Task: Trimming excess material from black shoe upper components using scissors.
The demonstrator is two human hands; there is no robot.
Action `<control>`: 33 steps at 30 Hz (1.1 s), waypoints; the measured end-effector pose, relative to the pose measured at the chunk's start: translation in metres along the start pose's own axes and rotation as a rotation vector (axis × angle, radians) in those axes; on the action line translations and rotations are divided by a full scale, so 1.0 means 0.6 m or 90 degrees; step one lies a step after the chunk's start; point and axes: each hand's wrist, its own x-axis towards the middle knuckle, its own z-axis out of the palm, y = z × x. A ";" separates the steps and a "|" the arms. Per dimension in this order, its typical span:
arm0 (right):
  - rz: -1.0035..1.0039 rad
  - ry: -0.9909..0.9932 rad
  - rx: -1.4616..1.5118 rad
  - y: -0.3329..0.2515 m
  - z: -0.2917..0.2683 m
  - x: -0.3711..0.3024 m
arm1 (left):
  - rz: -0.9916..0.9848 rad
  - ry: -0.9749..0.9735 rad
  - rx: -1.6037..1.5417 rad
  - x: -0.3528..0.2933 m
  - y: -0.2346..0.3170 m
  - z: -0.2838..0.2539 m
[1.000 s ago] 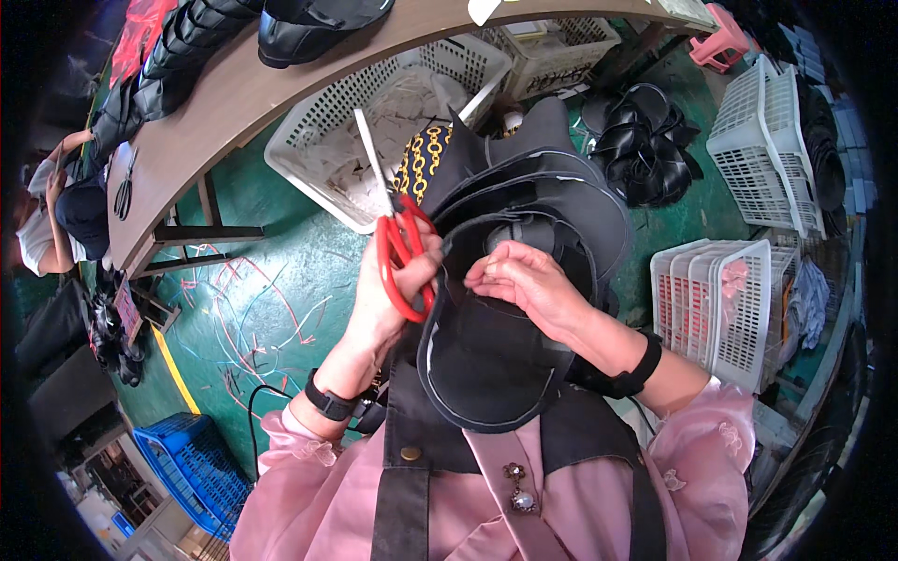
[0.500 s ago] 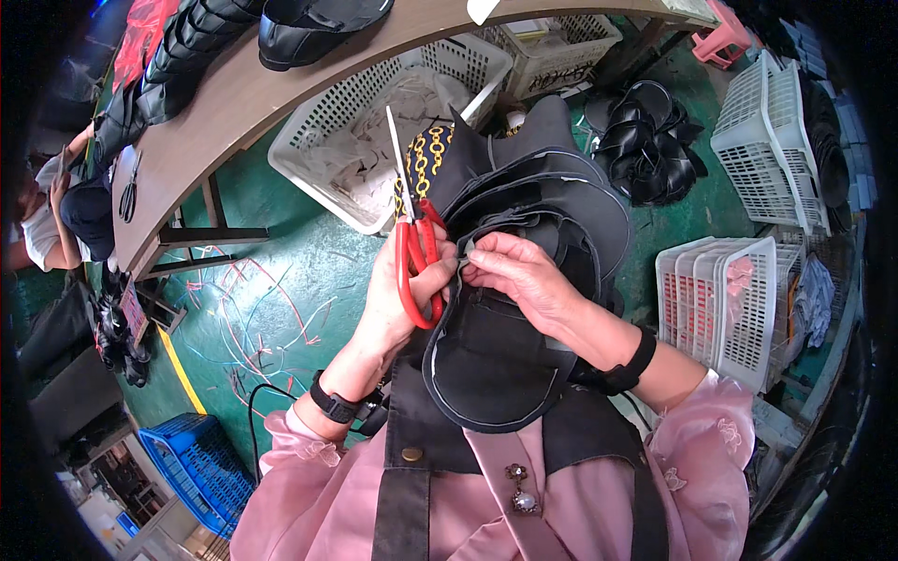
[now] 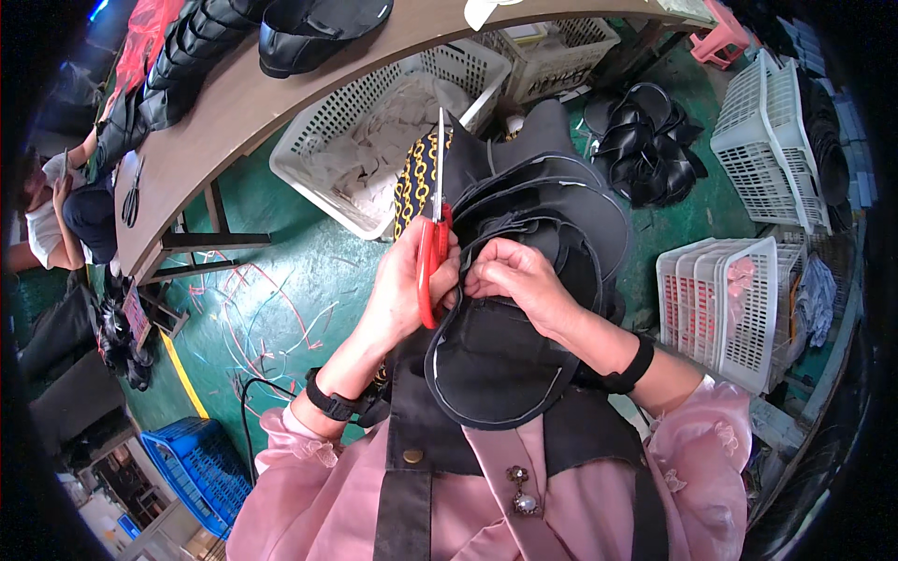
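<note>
Red-handled scissors are held in my left hand, blades pointing up and away from me. The fingers of that hand also rest against the left edge of a black shoe upper. My right hand is closed in a pinch at the inner edge of the same piece, close to my left fingertips. What lies between the right fingertips is too small to make out. Several more black shoe uppers lie overlapped beyond my hands, next to a chain-patterned cloth.
A white plastic basket with pale scraps stands beneath the curved table. White crates are on the right, a blue crate at lower left. Black pieces and loose wires lie on the green floor. Another person sits far left.
The scissors have turned from leaning left to nearly upright, their handles now closer together. My right fingers have curled in more and shifted slightly at the upper's edge.
</note>
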 end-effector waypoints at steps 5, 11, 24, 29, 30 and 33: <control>0.038 0.049 0.001 -0.004 0.009 0.003 | 0.020 -0.016 -0.027 0.000 -0.003 0.005; 0.001 0.028 0.023 -0.001 0.008 0.003 | 0.006 0.008 -0.124 0.000 -0.004 0.006; 0.043 0.010 -0.009 -0.007 0.008 0.003 | 0.009 0.019 -0.195 0.003 -0.011 0.001; 0.008 -0.030 -0.012 0.002 -0.001 0.007 | 0.021 0.030 -0.210 0.003 -0.016 0.002; 0.007 -0.031 -0.013 0.005 -0.003 0.008 | 0.024 0.028 -0.220 0.004 -0.020 0.004; 0.006 -0.060 -0.001 0.013 -0.008 0.010 | 0.042 0.017 -0.232 0.004 -0.026 0.005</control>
